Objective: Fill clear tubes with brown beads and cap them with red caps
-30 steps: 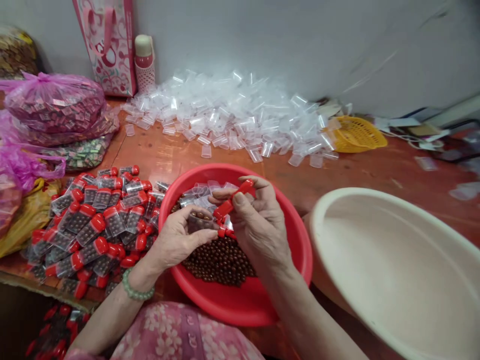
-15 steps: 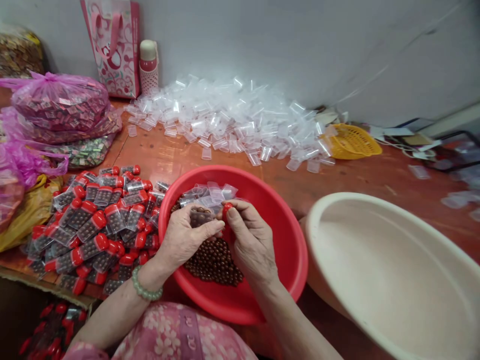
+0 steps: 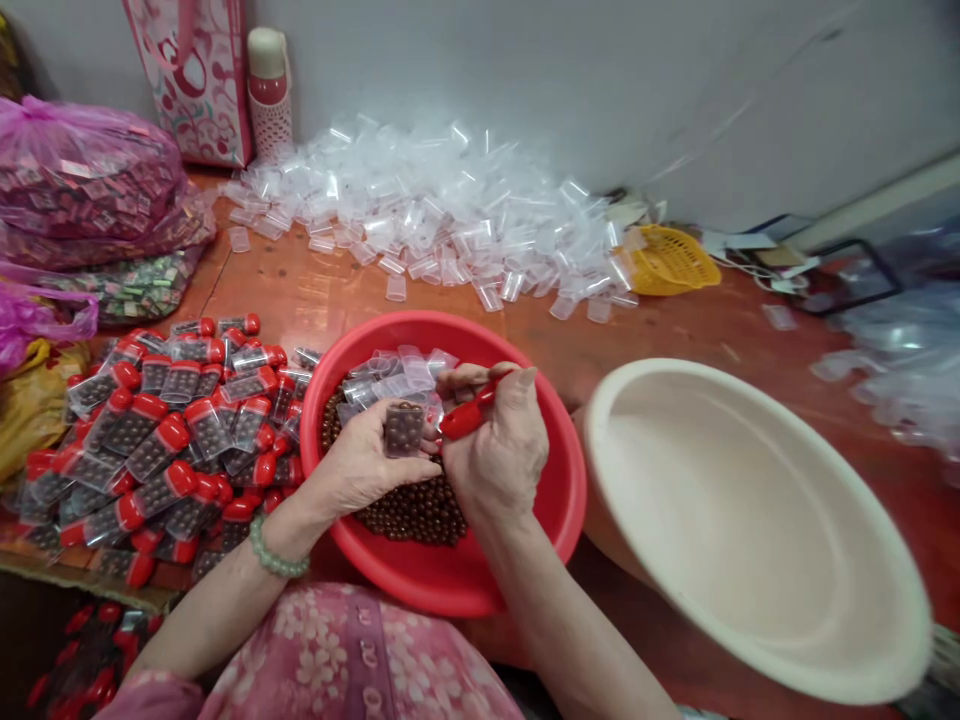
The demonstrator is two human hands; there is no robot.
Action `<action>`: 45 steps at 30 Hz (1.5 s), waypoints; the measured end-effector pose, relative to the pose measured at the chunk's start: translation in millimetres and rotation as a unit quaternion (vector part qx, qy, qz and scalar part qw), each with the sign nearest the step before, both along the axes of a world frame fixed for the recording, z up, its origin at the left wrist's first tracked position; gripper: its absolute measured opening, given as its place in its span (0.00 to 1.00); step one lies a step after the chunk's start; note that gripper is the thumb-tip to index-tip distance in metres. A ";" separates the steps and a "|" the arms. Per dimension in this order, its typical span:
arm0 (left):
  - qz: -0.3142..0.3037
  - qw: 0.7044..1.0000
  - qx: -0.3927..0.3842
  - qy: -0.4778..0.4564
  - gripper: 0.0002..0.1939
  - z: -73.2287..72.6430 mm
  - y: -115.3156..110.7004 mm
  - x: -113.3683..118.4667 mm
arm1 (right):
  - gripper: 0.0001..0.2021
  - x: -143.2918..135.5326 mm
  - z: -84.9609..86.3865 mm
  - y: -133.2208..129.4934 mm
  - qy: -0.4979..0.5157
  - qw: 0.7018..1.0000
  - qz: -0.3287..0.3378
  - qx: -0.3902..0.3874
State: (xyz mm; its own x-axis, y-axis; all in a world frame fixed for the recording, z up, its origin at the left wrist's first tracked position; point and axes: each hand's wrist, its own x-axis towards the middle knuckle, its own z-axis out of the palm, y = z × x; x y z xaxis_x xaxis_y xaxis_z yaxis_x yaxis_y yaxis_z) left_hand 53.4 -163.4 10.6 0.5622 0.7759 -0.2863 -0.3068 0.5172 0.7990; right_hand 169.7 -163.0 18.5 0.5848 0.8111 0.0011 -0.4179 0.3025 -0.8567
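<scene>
My left hand pinches a small clear plastic case filled with dark brown balls. My right hand is curled around red plastic caps, just to the right of that case. Both hands hover over a red basin. Inside it lie loose shiny brown balls and several clear cases. How many caps the palm holds is partly hidden by the fingers.
Left of the basin is a heap of filled, red-capped cases. Clear empty cases are piled against the wall, near a yellow basket. A cream basin stands at right; pink bags and a flask stand back left.
My right hand has turned so its palm shows red caps, and has drawn slightly apart from the case. The filled case has tilted more upright in my left hand. The view has shifted right.
</scene>
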 end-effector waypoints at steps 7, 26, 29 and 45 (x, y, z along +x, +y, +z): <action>0.052 0.996 0.039 0.060 0.21 -1.9 1.6 2.2 | 0.16 -11.9 -6.3 -9.9 -0.045 0.998 0.027 -0.018; 0.067 0.995 0.034 0.062 0.20 -4.0 0.6 -8.5 | 0.14 35.3 6.0 -32.2 -0.642 0.762 0.082 -0.010; 0.066 0.996 0.032 0.057 0.21 -6.1 0.9 -8.3 | 0.14 36.7 10.2 -33.9 -0.670 0.725 0.159 0.002; -0.035 0.977 -0.101 -0.183 0.27 -9.9 10.7 -25.7 | 0.19 43.8 8.2 -41.2 -0.558 0.791 0.248 -0.038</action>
